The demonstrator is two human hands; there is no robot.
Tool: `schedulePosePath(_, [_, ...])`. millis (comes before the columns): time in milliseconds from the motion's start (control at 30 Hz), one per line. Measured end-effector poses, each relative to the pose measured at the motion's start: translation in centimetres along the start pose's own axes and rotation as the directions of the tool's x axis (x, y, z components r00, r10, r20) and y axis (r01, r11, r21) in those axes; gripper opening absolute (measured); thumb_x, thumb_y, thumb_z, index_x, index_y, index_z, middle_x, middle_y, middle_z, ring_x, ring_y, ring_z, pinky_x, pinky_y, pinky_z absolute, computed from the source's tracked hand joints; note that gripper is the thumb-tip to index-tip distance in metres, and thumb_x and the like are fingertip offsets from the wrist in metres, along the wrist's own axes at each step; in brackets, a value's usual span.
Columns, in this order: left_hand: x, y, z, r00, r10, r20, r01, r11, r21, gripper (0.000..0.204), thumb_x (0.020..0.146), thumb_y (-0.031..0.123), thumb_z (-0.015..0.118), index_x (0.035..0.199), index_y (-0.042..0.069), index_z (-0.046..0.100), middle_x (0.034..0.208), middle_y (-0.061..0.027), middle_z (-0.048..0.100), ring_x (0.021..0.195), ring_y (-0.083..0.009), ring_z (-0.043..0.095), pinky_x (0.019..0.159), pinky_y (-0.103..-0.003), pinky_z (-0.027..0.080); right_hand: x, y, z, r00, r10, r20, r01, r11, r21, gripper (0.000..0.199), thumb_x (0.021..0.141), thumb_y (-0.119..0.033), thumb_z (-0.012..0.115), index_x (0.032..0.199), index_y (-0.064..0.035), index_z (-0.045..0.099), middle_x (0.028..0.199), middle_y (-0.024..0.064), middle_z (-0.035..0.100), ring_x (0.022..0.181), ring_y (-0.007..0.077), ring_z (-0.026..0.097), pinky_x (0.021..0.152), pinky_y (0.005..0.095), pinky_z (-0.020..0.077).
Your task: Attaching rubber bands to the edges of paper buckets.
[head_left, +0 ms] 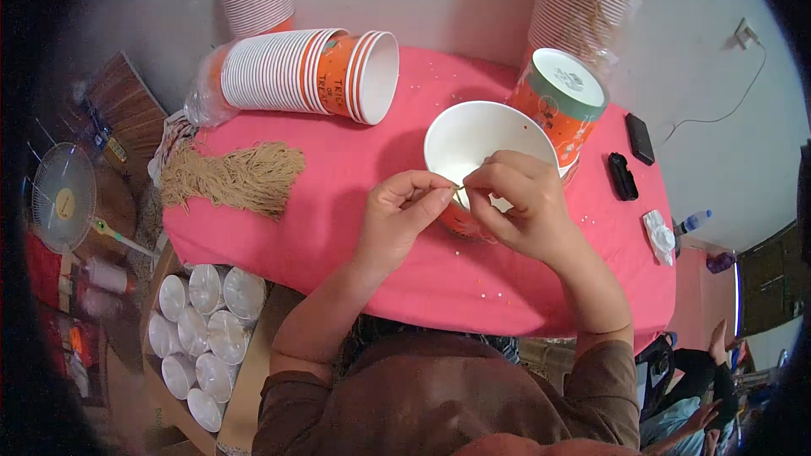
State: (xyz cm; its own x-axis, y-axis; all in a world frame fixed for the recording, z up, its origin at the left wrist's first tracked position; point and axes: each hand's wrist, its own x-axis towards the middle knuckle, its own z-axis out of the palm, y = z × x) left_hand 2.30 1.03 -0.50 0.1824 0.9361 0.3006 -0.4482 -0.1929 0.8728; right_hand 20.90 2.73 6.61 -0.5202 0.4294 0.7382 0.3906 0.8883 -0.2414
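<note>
A white-lined orange paper bucket (448,137) stands upright on the table in front of me. At its near rim, my left hand (395,218) pinches a short piece of tan twine (458,192) between thumb and forefinger. My right hand (532,211) is closed on the same twine from the other side, its fingers over the bucket's near right edge. Where the twine meets the rim is mostly hidden by my fingers. A bundle of cut tan twine (241,177) lies at the table's left.
A nested bucket stack (274,76) lies sideways at back left. Upturned buckets (564,105) stand beside the working bucket. Two black objects (639,139) and a crumpled white packet (658,238) sit right. Lower left, a carton (245,388) holds stacked cups. Another person's hand (703,415) shows lower right.
</note>
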Motion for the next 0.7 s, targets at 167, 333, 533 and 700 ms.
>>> schedulePosePath(167, [0.1, -0.1, 0.6, 0.992, 0.122, -0.023, -0.117, 0.982, 0.149, 0.012, 0.093, 0.002, 0.061, 0.104, -0.002, 0.066, 0.092, -0.0020, 0.068, 0.084, -0.0054, 0.061, 0.074, -0.019, 0.050, -0.1, -0.1, -0.5, 0.997, 0.034, 0.068, -0.031, 0.999, -0.039, 0.017, 0.068, 0.001, 0.070, 0.082, -0.0037, 0.062, 0.070, 0.0110, 0.059, 0.069, 0.0295, 0.063, 0.060, 0.0378, 0.0493])
schedulePosePath(333, [-0.2, 0.1, 0.5, 0.985, 0.163, -0.055, -0.143, 0.951, 0.273, 0.011, 0.093, 0.003, 0.062, 0.101, -0.002, 0.066, 0.088, -0.0010, 0.067, 0.081, -0.0050, 0.060, 0.072, -0.019, 0.048, -0.1, 0.3, -1.1, 0.998, -0.003, 0.063, 0.010, 0.994, -0.105, 0.018, 0.067, 0.003, 0.069, 0.082, -0.0038, 0.062, 0.070, 0.0112, 0.059, 0.068, 0.0303, 0.062, 0.060, 0.0379, 0.0492])
schedulePosePath(533, [0.8, 0.1, -0.8, 0.916, 0.400, 0.026, -0.375, 0.833, 0.407, 0.009, 0.090, 0.004, 0.065, 0.098, 0.000, 0.067, 0.094, -0.0036, 0.064, 0.074, -0.0052, 0.055, 0.065, -0.020, 0.046, -0.4, 1.0, -1.6, 0.996, -0.058, -0.069, 0.051, 0.993, -0.106, 0.018, 0.066, -0.005, 0.070, 0.082, -0.0063, 0.061, 0.068, 0.0079, 0.053, 0.061, 0.0269, 0.057, 0.055, 0.0393, 0.0443])
schedulePosePath(700, [1.2, 2.9, 1.3, 0.902, 0.422, 0.091, -0.382, 0.681, 0.624, 0.017, 0.079, 0.001, 0.073, 0.096, 0.002, 0.068, 0.096, -0.0058, 0.064, 0.075, -0.0079, 0.056, 0.057, -0.020, 0.042, 0.1, 0.8, -1.8, 0.996, -0.078, -0.030, 0.074, 0.988, -0.134, 0.019, 0.066, -0.003, 0.070, 0.082, -0.0060, 0.061, 0.066, 0.0074, 0.054, 0.062, 0.0269, 0.057, 0.055, 0.0388, 0.0449])
